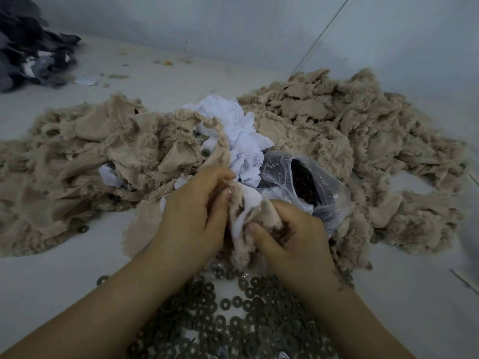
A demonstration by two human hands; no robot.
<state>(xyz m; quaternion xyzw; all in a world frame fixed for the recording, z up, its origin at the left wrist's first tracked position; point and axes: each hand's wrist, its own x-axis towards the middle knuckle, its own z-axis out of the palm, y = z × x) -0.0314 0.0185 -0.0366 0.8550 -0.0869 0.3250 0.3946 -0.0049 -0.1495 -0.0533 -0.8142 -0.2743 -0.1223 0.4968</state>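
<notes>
Both hands are in at the middle of the worktop (64, 275), and they're on one beige fur piece (269, 216). The left hand (191, 213) has its fingers curled over the piece's upper edge, gripping it from the left. The right hand (293, 234) pinches the lower right side, thumb on top and fingers tucked in underneath. Between the two hands the piece is bunched up, its white lining (248, 203) turned toward the camera (the fluffy side shows along the bottom edge, down by the wrists).

Just behind the right hand, right up against the piece, sits a clear plastic bag (329, 193). Its mouth is open, and the small dark parts (305, 180) inside are too small to identify. Behind the hands, a crumpled mound of white scraps (233, 125) rises between two big heaps of the same beige fur. The left heap (77, 156) spreads wide toward the left edge, and the right heap (363, 125) runs back toward the wall (233, 22). A couple of grey discs sit among the fur just beside the white scraps.

Close to the person, under and between the forearms, grey ring washers (233, 325) lie scattered thick across the worktop, with single strays out to the left. Far back in the left corner, well apart from everything else, is a pile of dark cloth (31, 47).
</notes>
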